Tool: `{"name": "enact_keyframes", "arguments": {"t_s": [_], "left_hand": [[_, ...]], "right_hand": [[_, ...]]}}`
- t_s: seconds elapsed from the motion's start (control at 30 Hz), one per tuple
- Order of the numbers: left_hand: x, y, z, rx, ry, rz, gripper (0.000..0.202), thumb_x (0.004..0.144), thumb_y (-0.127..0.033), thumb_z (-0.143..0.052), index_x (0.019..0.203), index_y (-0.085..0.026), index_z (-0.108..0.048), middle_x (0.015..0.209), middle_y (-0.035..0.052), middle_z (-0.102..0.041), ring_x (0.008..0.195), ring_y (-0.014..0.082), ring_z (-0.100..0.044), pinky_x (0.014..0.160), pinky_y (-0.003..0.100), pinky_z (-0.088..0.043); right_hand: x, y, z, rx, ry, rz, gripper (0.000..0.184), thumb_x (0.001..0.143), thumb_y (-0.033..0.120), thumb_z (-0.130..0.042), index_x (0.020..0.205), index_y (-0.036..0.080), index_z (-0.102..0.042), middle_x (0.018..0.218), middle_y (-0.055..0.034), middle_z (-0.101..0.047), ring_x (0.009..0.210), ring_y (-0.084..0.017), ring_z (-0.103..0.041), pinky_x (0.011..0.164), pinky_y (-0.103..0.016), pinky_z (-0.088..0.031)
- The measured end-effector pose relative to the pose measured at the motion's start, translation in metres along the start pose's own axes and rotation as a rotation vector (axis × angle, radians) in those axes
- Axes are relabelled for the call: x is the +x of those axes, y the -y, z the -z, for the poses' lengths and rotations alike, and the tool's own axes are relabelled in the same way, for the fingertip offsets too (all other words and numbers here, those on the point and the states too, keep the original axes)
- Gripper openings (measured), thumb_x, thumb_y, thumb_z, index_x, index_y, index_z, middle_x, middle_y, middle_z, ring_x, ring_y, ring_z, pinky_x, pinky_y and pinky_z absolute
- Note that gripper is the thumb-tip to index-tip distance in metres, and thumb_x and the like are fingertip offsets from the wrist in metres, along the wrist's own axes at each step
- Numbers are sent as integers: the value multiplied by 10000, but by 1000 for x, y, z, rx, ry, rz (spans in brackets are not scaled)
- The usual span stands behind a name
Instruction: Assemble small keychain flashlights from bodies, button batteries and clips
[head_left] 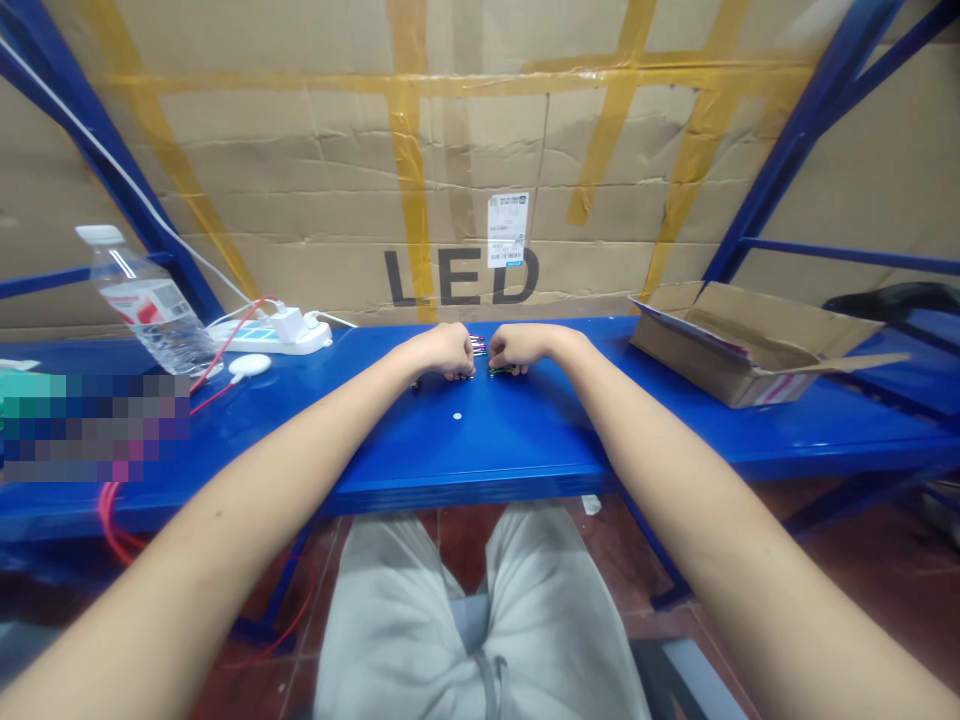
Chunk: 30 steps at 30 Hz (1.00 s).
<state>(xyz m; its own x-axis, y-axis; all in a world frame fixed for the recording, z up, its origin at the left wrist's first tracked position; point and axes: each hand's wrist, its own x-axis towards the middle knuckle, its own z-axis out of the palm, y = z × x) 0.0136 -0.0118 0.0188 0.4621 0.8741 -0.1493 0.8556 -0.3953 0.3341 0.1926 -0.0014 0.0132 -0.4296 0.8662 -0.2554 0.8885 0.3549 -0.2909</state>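
Small shiny pieces [478, 345] near the far edge of the blue tabletop [480, 450], between left hand [452, 350] and right hand [517, 346]. Fingers curled on both, a thin greenish piece [501, 372] beneath the right; cannot tell whether pinching anything. Along the far edge, power strip [259, 338] leftward, open cardboard box [690, 365] rightward.

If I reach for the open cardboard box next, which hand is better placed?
Probably the right hand: it is nearer the cardboard box, on the right side of the blue table. The left hand would likely have to cross your right arm.
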Motion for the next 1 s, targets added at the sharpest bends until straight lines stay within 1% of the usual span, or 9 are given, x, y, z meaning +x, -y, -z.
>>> {"name": "enact_keyframes", "arguments": {"t_s": [0.07, 0.2, 0.5, 0.53, 0.6, 0.7, 0.8, 0.9, 1.0], "left_hand": [[1, 0, -1, -23, -4, -1, 129, 727, -197, -716, 833, -140, -761, 820, 69, -768, 681, 163, -688, 620, 232, -504], [1, 1, -3, -12, -24, -10, 91, 708, -212, -731, 773, -152, -749, 738, 55, -751, 652, 159, -678, 606, 226, -491], [3, 4, -5, -71, -63, -13, 15, 665, -184, -732, 664, -172, -725, 657, 45, -718, 589, 173, -648, 583, 265, -467], [3, 4, -5, -71, -82, -15, 21, 663, -181, -730, 648, -171, -718, 641, 43, -708, 581, 173, -637, 582, 272, -458], [3, 5, -4, -59, -159, -41, 61, 668, -184, -725, 616, -168, -698, 613, 40, -683, 581, 172, -611, 582, 283, -434], [6, 7, -2, -52, -276, -136, 90, 709, -220, -706, 639, -166, -689, 633, 30, -670, 626, 167, -592, 592, 282, -404], [10, 10, -2, -121, -290, -229, 81, 712, -222, -709, 764, -163, -689, 742, 27, -704, 694, 167, -618, 619, 273, -420], [14, 12, -5, -294, -286, -274, 232, 668, -198, -770, 850, -162, -630, 813, 32, -721, 723, 166, -645, 644, 270, -456], [17, 10, -11, -529, -301, -279, 318, 680, -188, -808, 860, -171, -547, 736, 19, -699, 666, 153, -647, 630, 270, -473]], "right_hand": [[0, 0, 0, 2, 4, 0, 172, 891, 306, -678, 940, 141, -677, 801, -59, -698, 622, -130, -634, 608, -238, -505], [1, 0, -1, 9, 0, 0, 151, 895, 282, -670, 936, 137, -673, 776, -55, -683, 601, -121, -620, 574, -221, -495], [1, -1, -1, 14, -12, 5, 119, 883, 255, -672, 897, 137, -675, 740, -50, -685, 592, -134, -628, 576, -238, -499], [0, -1, -1, 16, -13, 7, 115, 881, 251, -670, 886, 137, -674, 734, -50, -685, 593, -137, -631, 580, -243, -502], [0, -2, 0, 38, -15, 30, 109, 877, 246, -673, 855, 140, -670, 732, -50, -690, 603, -142, -641, 598, -251, -512], [-1, -2, 3, 151, -66, 86, 133, 892, 235, -671, 796, 148, -636, 724, -46, -698, 631, -146, -663, 637, -253, -534], [-2, -3, 5, 363, -141, 120, 197, 954, 239, -612, 780, 157, -569, 690, -42, -690, 621, -143, -677, 640, -251, -554], [-3, -5, 5, 575, -179, 148, 217, 994, 270, -567, 810, 163, -524, 687, -48, -699, 572, -132, -671, 611, -251, -567], [-1, -8, 5, 692, -217, 189, 208, 990, 294, -583, 844, 165, -510, 679, -56, -705, 536, -132, -664, 575, -257, -575]]}}
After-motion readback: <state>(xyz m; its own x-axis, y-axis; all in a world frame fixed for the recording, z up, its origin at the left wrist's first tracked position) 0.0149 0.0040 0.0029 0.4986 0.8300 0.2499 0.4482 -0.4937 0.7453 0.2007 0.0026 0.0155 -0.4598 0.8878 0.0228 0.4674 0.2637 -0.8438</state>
